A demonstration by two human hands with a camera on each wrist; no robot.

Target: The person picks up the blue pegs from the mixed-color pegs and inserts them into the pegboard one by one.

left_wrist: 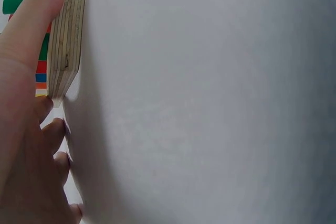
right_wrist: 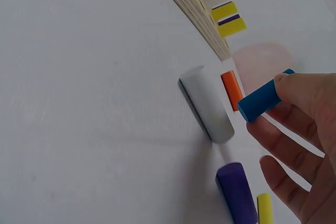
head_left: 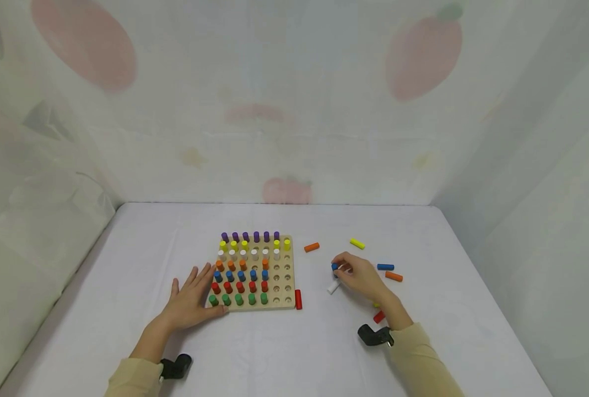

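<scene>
A wooden pegboard (head_left: pixel 286 289) stands on the table, filled with rows of purple, yellow, white, orange, blue, red and green pegs, with bare holes mostly on its right side. My left hand (head_left: pixel 187 306) lies spread against the board's left front corner; its thumb (left_wrist: pixel 31 30) touches the front edge. To the right of the board, my right hand (head_left: pixel 361 275) pinches a blue peg (right_wrist: pixel 262 98) between thumb and fingers, above the table. Close below it a white peg (head_left: pixel 334 286) lies flat. A purple peg (right_wrist: pixel 236 192) shows only in the right wrist view.
Beside the board's right edge lies a red peg (head_left: pixel 298 299). Loose around the right hand are an orange peg (head_left: pixel 312 247), a yellow peg (head_left: pixel 357 243), a blue peg (head_left: pixel 385 267), another orange peg (head_left: pixel 394 277) and a red peg (head_left: pixel 379 317) near the wrist.
</scene>
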